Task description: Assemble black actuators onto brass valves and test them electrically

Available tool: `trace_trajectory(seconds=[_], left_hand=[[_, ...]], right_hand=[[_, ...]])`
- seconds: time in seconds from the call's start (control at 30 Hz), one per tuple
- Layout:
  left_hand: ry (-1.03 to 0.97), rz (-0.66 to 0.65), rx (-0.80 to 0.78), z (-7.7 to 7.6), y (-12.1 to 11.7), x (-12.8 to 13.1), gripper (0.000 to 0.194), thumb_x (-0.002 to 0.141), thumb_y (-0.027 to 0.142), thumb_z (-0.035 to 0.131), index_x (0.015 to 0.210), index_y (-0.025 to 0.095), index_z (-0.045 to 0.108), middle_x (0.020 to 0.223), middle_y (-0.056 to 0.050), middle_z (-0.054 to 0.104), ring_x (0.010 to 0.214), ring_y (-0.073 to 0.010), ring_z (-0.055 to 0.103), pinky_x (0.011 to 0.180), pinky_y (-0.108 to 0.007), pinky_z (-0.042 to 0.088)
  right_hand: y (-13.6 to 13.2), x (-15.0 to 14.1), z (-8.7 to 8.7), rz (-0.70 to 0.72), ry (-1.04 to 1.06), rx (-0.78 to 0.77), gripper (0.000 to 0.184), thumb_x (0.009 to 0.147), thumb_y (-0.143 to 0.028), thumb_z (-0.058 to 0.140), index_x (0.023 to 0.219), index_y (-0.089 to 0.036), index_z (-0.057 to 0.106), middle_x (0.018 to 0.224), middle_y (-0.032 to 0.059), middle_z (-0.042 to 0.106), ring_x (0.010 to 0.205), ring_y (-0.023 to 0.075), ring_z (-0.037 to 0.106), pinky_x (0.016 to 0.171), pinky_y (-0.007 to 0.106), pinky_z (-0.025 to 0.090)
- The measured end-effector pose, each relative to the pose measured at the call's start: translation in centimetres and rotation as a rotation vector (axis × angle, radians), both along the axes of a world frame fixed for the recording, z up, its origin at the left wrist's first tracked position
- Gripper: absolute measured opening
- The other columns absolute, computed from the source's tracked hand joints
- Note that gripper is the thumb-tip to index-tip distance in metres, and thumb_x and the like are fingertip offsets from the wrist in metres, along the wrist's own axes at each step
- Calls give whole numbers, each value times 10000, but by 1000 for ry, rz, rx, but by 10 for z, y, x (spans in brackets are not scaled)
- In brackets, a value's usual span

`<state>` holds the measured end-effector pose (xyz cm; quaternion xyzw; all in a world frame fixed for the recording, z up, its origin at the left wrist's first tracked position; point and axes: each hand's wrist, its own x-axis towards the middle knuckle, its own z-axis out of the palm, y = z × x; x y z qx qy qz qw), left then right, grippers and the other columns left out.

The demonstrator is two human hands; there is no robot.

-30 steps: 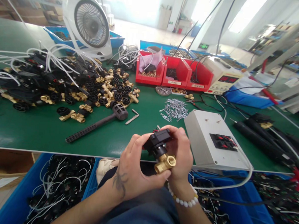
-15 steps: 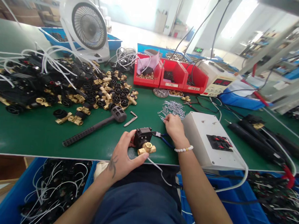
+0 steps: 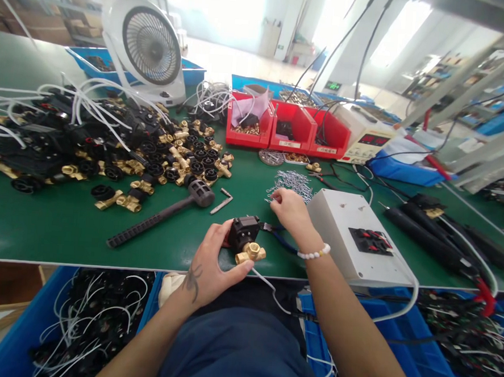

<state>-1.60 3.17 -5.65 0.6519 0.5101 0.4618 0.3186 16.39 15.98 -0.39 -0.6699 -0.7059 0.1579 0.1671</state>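
My left hand [image 3: 215, 260] is wrapped round a motorised valve near the bench's front edge. It has a black actuator box [image 3: 244, 229] on top and a brass valve body [image 3: 251, 253] facing me, with a white cable trailing below. My right hand [image 3: 291, 211] is at the near edge of a pile of small metal spring pins [image 3: 292, 182], thumb and fingers pinched together. What lies between those fingertips is too small to make out. Beneath my right wrist are blue-handled pliers [image 3: 282, 237], partly hidden, their jaws towards the actuator.
A black mallet [image 3: 160, 217] and a hex key [image 3: 221, 201] lie left of the valve. Brass and black valve parts [image 3: 185, 156] heap up behind. A grey switch box [image 3: 338, 233] stands right of my hand. Red bins [image 3: 290, 128], a fan [image 3: 152, 43] and a power supply [image 3: 368, 136] stand farther back.
My right hand has shifted slightly left along the near edge of the pin pile, fingers still pinched. My left hand and the valve stay almost in place.
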Motion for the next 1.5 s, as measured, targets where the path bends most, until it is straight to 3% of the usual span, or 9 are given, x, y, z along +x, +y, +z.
trace_trajectory(seconds=[0.1, 0.2, 0.27, 0.33, 0.5, 0.67, 0.77, 0.97, 1.5], left_hand=[[26, 20, 17, 1, -1, -1, 656, 779, 362, 737, 1373, 201, 510, 1106, -60, 582, 998, -220, 641, 927, -404, 578], [48, 48, 60, 3, -4, 0, 639, 787, 357, 728, 1371, 197, 525, 1070, -47, 565, 957, -204, 618, 898, -388, 570], [70, 69, 90, 7, -7, 2, 625, 793, 353, 716, 1369, 191, 534, 1050, -41, 549, 927, -192, 599, 885, -377, 566], [98, 90, 129, 13, -11, 3, 624, 792, 355, 713, 1367, 183, 539, 1032, -39, 532, 915, -188, 579, 870, -366, 564], [159, 102, 273, 30, -21, 5, 675, 786, 371, 718, 1401, 195, 505, 1029, -43, 517, 886, -187, 551, 804, -343, 564], [222, 91, 371, 44, -28, 3, 723, 778, 395, 729, 1422, 188, 473, 1038, -50, 507, 901, -189, 538, 799, -328, 564], [239, 79, 381, 49, -30, 3, 728, 771, 398, 731, 1414, 172, 475, 1044, -53, 510, 909, -187, 544, 802, -315, 566], [257, 88, 385, 52, -32, 5, 727, 750, 410, 735, 1392, 172, 492, 1045, -52, 523, 910, -188, 564, 785, -310, 576], [282, 86, 413, 53, -32, 3, 681, 782, 421, 700, 1359, 105, 524, 1044, -69, 548, 935, -184, 581, 804, -298, 579]], right_hand=[[-19, 5, 0, 46, 212, 47, 223, 971, -292, 548, 1004, -136, 704, 854, 59, 707, 763, 159, 653, 725, 278, 521], [-46, 9, 8, 94, 630, 48, 331, 945, -485, 601, 959, -163, 674, 631, -33, 579, 526, 94, 504, 525, 218, 425], [-64, 11, 16, 151, 919, 22, 332, 910, -505, 671, 885, -174, 659, 589, -48, 554, 482, 75, 462, 488, 207, 385], [-81, 12, 25, 220, 1014, -6, 301, 930, -476, 675, 879, -180, 670, 658, -24, 632, 518, 78, 523, 532, 214, 432], [-111, 10, 42, 265, 955, 7, 218, 1011, -403, 584, 1127, -224, 632, 902, 15, 759, 643, 113, 653, 726, 290, 565], [-124, 9, 55, 285, 831, 37, 101, 964, -285, 657, 897, -222, 698, 802, 1, 722, 639, 123, 642, 637, 254, 546], [-127, 9, 60, 365, 720, 74, 160, 982, -235, 613, 966, -259, 771, 825, 1, 710, 695, 129, 646, 661, 252, 544], [-132, 8, 64, 328, 598, 173, 117, 960, -244, 639, 925, -280, 745, 777, -2, 707, 683, 163, 658, 695, 305, 545], [-129, 9, 83, 643, 211, 321, 172, 951, -25, 565, 915, -160, 666, 899, 20, 695, 786, 100, 657, 685, 182, 503]])
